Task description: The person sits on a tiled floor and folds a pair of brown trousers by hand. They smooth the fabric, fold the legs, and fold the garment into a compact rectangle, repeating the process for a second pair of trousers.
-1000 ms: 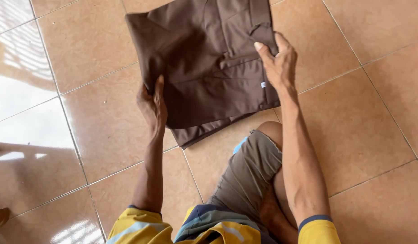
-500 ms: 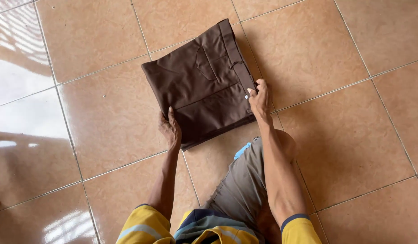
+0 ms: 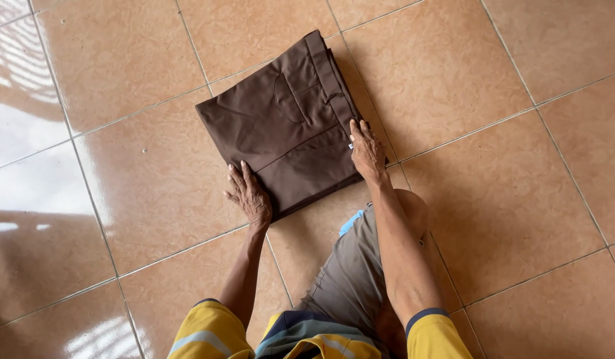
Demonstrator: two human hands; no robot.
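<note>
1. Head view: folded brown trousers (image 3: 291, 126) lie flat on the tiled floor (image 3: 487, 86).
2. Left hand (image 3: 249, 196) rests on their near-left edge, grip spread.
3. Right hand (image 3: 366, 151) presses their right edge, fingers flat, pinching nothing.

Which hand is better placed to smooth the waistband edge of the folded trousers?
Right. The right hand lies beside the waistband of the trousers; the left hand rests at the opposite near corner.
</note>
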